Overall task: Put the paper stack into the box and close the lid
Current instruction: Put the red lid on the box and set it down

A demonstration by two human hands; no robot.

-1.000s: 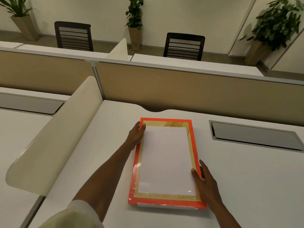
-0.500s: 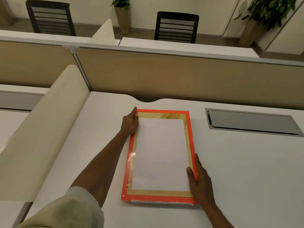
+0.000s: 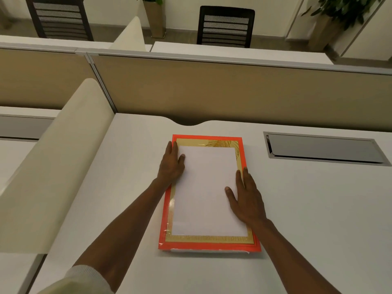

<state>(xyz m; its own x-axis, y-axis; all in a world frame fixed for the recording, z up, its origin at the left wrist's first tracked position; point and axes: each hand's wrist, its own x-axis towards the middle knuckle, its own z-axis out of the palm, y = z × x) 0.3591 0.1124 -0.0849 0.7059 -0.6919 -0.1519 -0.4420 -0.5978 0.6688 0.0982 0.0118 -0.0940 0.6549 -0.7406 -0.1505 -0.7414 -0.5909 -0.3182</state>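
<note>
Box (image 3: 167,211), flat red rectangle; smooth white centre.

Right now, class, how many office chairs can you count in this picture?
2. One black chair stands at far left beyond the partition; the other black chair stands behind the desk opposite, centre-right. More may be hidden below the partition.

Box (image 3: 241,143) at frame centre shows a glossy orange-red border and a gold inner band under shiny film, carrying a matt white paper stack (image 3: 206,187); the worktop (image 3: 307,209) is smooth matt white, with a brushed-metal hatch (image 3: 324,148) at upper right.
</note>
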